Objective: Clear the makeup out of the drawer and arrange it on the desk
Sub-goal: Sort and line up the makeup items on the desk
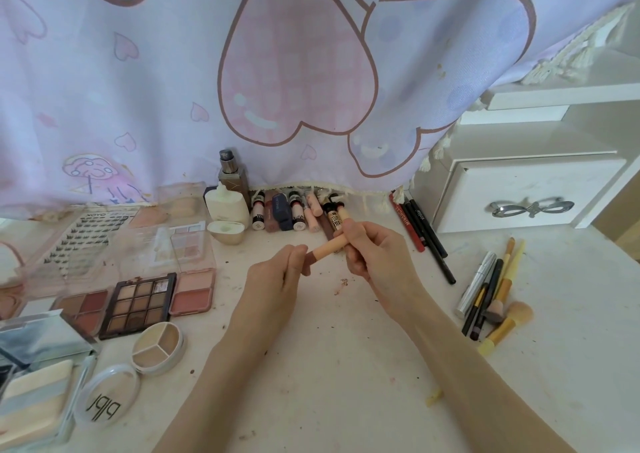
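A peach lip tube (329,248) with a brown end is held above the middle of the white desk (346,366). My left hand (280,276) pinches its brown end. My right hand (374,255) grips the peach end. Behind my hands, a row of lip tubes and small bottles (287,210) lies along the curtain's hem. Palettes (142,302) and compacts (157,347) are laid out on the left. Pencils (420,230) and brushes (491,300) lie on the right. A white drawer (526,192) with a silver bow handle stands shut at the back right.
A pastel curtain (277,71) with a big heart print hangs over the back of the desk. A lash tray (86,237) and clear cases sit far left. A cream bottle (227,206) and its cap stand near the row. Crumbs dot the desk's middle.
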Motion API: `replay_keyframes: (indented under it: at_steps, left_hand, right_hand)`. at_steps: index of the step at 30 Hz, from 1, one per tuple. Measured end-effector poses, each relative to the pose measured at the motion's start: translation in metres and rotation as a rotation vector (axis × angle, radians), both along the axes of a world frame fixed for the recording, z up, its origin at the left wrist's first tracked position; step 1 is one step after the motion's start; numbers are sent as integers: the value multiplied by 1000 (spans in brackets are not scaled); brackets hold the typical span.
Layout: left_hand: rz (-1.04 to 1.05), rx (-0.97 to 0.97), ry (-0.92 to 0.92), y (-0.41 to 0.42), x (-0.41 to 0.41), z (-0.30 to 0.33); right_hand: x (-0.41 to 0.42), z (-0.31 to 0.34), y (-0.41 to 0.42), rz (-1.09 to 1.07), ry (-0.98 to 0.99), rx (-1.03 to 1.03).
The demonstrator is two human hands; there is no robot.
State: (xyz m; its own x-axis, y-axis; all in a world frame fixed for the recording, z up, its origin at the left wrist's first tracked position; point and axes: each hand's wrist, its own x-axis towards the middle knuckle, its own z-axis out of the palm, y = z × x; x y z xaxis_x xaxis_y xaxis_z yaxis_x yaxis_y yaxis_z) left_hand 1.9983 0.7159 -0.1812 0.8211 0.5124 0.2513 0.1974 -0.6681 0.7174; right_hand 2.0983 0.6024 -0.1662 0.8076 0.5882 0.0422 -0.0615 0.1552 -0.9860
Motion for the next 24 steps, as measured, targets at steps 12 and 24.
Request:
replay_keyframes:
  at_steps: [12, 24]
  left_hand:
    - [47, -77, -1, 5, -4, -3]
    - [56, -124, -113, 6, -5, 0]
  right_hand:
    - [8, -1, -6, -10, 148, -5]
    - [14, -2, -7, -31, 247, 20]
